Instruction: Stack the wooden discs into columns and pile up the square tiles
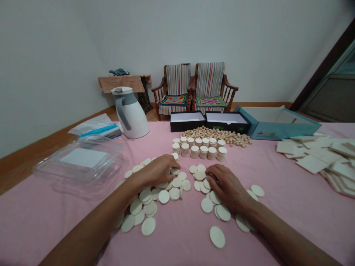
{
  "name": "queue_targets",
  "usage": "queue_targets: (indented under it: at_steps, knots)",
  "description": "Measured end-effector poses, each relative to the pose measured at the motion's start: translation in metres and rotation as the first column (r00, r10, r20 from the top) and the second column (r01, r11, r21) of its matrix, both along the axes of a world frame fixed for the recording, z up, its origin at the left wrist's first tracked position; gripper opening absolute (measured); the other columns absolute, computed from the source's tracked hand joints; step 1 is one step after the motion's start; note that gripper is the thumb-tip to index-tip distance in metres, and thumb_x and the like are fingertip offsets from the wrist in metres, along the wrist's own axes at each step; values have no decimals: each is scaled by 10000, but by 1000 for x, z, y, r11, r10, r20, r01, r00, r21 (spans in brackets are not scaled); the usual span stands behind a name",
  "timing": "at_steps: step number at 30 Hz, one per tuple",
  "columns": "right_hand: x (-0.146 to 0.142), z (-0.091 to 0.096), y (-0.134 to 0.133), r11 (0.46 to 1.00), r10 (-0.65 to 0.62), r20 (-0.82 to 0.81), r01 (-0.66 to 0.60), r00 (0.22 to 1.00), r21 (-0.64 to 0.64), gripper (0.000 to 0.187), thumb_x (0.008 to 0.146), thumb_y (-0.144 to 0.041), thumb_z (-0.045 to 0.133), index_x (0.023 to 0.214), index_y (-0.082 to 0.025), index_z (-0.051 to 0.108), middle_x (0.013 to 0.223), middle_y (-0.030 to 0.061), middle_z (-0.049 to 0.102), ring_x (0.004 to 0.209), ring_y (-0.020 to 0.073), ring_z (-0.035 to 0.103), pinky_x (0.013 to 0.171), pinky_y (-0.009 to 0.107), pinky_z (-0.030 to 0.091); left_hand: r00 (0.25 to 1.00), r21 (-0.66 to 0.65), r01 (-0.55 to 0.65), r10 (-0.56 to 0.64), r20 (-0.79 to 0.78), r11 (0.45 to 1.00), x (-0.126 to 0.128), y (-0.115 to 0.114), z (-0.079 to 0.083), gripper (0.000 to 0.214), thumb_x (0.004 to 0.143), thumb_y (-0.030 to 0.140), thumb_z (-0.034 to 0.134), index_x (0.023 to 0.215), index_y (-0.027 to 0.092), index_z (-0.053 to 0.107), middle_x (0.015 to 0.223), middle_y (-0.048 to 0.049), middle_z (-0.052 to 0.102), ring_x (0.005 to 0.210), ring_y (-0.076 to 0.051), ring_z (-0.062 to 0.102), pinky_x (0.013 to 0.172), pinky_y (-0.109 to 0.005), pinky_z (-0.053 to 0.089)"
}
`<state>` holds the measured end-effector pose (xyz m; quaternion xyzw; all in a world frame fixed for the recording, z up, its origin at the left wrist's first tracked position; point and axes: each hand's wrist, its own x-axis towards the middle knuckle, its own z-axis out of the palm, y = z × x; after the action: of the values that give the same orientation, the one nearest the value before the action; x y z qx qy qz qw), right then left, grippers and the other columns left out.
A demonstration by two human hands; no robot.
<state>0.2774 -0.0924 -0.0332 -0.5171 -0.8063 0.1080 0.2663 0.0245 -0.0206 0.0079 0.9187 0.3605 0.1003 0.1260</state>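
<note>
Loose white round discs lie scattered on the pink tablecloth in front of me. My left hand rests palm down on the left heap, fingers curled over a few discs near its tips. My right hand lies on the right heap, fingers bent and pressed onto the discs; what they grip is hidden. Behind both hands stand several short stacks of discs in two rows.
A pile of small wooden beads lies behind the stacks, before two open black boxes. A white jug and clear plastic containers are at left. Square white tiles and a blue box are at right. Two chairs stand behind.
</note>
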Motion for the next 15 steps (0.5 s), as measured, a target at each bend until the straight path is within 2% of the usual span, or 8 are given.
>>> queue_targets:
  at_steps: [3, 7, 11, 15]
  knots:
    - [0, 0, 0, 1000, 2, 1, -2, 1000, -5, 167, 905, -218, 422, 951, -187, 580, 925, 73, 588, 853, 201, 519, 775, 353, 415, 998, -39, 51, -52, -35, 998, -2, 2, 2, 226, 722, 197, 632, 941, 211, 685, 910, -41, 628, 858, -187, 572, 742, -264, 413]
    - [1, -1, 1, 1000, 8, 8, -8, 1000, 2, 172, 908, -219, 414, 955, -192, 577, 929, 74, 587, 854, 202, 524, 770, 349, 416, 1000, -86, -8, 9, 17, 996, -3, 3, 7, 244, 682, 231, 678, 924, 204, 666, 873, -16, 623, 783, -160, 563, 695, -245, 414]
    - [1, -1, 1, 1000, 13, 6, -14, 1000, 3, 170, 907, -219, 413, 956, -199, 575, 930, 72, 591, 852, 202, 531, 770, 348, 422, 976, -35, -153, 157, 150, 988, -2, 7, 10, 212, 685, 203, 671, 895, 187, 647, 836, -15, 625, 724, -142, 550, 656, -242, 419]
    - [0, -1, 0, 1000, 16, -6, -16, 1000, -3, 169, 910, -221, 412, 963, -197, 571, 958, 76, 592, 880, 205, 529, 789, 359, 420, 904, 53, -319, 287, 318, 946, -1, 13, 3, 193, 720, 228, 683, 900, 177, 637, 838, -22, 619, 718, -136, 542, 639, -243, 420]
